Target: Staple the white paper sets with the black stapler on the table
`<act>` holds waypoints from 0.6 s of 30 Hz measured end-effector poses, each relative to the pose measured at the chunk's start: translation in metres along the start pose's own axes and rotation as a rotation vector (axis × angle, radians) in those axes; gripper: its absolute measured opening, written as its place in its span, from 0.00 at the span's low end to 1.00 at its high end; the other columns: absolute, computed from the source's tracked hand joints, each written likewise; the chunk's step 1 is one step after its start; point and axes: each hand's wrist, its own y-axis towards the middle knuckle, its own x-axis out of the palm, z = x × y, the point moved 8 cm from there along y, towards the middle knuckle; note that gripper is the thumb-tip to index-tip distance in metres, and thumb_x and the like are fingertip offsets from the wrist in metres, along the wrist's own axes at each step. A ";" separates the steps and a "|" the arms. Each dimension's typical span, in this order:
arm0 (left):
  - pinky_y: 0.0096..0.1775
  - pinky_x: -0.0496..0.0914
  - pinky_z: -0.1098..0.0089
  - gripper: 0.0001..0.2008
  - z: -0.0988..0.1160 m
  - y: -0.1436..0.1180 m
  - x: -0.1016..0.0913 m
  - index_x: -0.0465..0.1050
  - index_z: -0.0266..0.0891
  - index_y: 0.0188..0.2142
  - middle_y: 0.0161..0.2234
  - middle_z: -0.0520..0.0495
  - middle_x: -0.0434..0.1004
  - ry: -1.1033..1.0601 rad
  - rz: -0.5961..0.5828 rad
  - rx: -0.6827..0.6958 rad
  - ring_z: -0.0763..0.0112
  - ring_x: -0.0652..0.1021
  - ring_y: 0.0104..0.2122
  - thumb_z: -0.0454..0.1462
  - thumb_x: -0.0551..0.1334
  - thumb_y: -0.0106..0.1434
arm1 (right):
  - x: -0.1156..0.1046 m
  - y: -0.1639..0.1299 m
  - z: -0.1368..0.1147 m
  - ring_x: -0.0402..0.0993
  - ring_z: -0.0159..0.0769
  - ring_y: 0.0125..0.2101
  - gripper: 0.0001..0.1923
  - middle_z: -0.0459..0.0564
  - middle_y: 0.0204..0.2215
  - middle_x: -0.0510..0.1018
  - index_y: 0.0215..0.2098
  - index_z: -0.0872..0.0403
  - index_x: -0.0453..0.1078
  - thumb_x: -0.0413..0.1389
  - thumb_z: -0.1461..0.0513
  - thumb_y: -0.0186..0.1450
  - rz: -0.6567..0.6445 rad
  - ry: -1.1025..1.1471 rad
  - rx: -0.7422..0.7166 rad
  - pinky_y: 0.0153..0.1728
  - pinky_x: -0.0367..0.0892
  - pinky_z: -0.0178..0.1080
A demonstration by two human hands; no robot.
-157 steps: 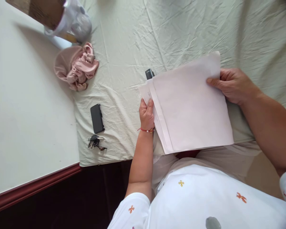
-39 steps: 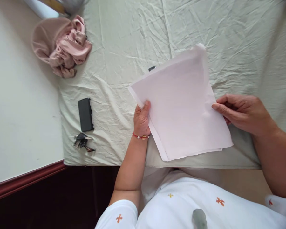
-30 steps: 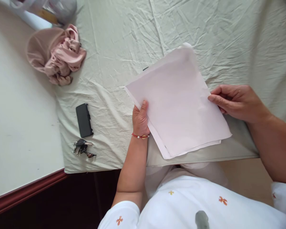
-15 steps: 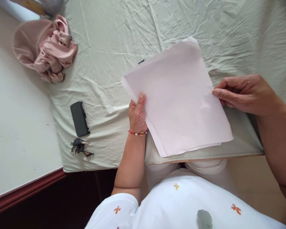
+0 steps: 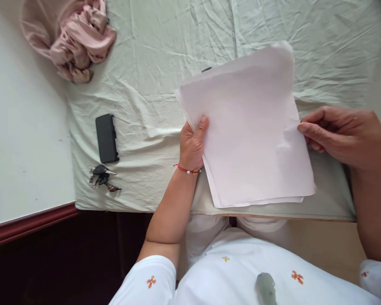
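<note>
Blank paper stack (image 5: pixel 250 131), no legible writing

**Setting: sheet-covered counter beside a pale wall**

A wrinkled pale-green sheet (image 5: pixel 165 51) covers the counter, filling the frame from 11 to 3 o'clock. At 9 o'clock stands a cream wall (image 5: pixel 22 140), edged below by a dark red skirting (image 5: pixel 31 222). Dark floor (image 5: pixel 66 267) lies at 7 o'clock. Soft, even daylight.

left hand (image 5: pixel 192 146) grips paper stack (image 5: pixel 247 131) | right hand (image 5: pixel 346 135) pinches edge | phone (image 5: pixel 106 137) on sheet (image 5: pixel 165 38)
</note>
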 end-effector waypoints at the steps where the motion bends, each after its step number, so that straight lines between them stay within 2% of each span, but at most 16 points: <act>1: 0.69 0.70 0.56 0.17 0.000 0.001 -0.001 0.83 0.43 0.45 0.54 0.46 0.85 -0.018 0.013 0.001 0.50 0.71 0.69 0.45 0.77 0.58 | 0.000 0.000 0.001 0.62 0.28 0.18 0.18 0.45 0.18 0.70 0.31 0.51 0.77 0.69 0.46 0.62 -0.002 0.006 0.003 0.17 0.57 0.36; 5: 0.69 0.69 0.56 0.16 -0.002 0.002 -0.002 0.83 0.43 0.46 0.54 0.47 0.85 -0.055 0.048 -0.010 0.50 0.69 0.71 0.45 0.76 0.60 | 0.000 0.000 0.003 0.62 0.28 0.18 0.16 0.45 0.19 0.71 0.30 0.51 0.77 0.69 0.49 0.62 -0.039 0.017 0.023 0.18 0.56 0.37; 8: 0.69 0.70 0.58 0.19 -0.003 0.001 -0.002 0.83 0.44 0.49 0.54 0.47 0.85 -0.028 0.051 -0.014 0.51 0.70 0.70 0.46 0.75 0.61 | 0.001 -0.003 -0.002 0.64 0.29 0.21 0.16 0.46 0.20 0.73 0.28 0.52 0.76 0.67 0.49 0.65 -0.069 -0.051 -0.017 0.22 0.57 0.38; 10: 0.68 0.70 0.60 0.19 -0.001 0.001 0.000 0.82 0.45 0.51 0.55 0.48 0.85 0.008 0.039 0.006 0.53 0.70 0.70 0.47 0.74 0.62 | 0.004 -0.004 -0.009 0.63 0.29 0.22 0.19 0.46 0.20 0.73 0.26 0.52 0.75 0.64 0.48 0.67 -0.125 -0.143 -0.084 0.23 0.55 0.38; 12: 0.68 0.70 0.61 0.19 0.002 0.001 0.003 0.82 0.47 0.52 0.55 0.50 0.85 0.048 0.019 0.024 0.55 0.72 0.69 0.48 0.73 0.63 | 0.006 -0.004 -0.011 0.57 0.27 0.20 0.22 0.44 0.18 0.70 0.23 0.52 0.72 0.61 0.47 0.68 -0.163 -0.236 -0.094 0.23 0.51 0.39; 15: 0.67 0.71 0.61 0.20 0.003 0.000 0.007 0.82 0.48 0.52 0.53 0.50 0.86 0.083 -0.012 0.021 0.56 0.74 0.67 0.49 0.73 0.62 | 0.007 -0.002 -0.011 0.57 0.27 0.20 0.22 0.44 0.18 0.70 0.24 0.52 0.72 0.61 0.45 0.66 -0.182 -0.226 -0.088 0.23 0.50 0.39; 18: 0.67 0.71 0.59 0.20 0.003 -0.002 0.010 0.81 0.48 0.53 0.54 0.50 0.85 0.085 -0.042 0.016 0.54 0.73 0.67 0.45 0.75 0.62 | 0.006 -0.002 -0.010 0.59 0.27 0.21 0.21 0.44 0.19 0.72 0.25 0.52 0.74 0.62 0.46 0.66 -0.171 -0.217 -0.078 0.24 0.51 0.39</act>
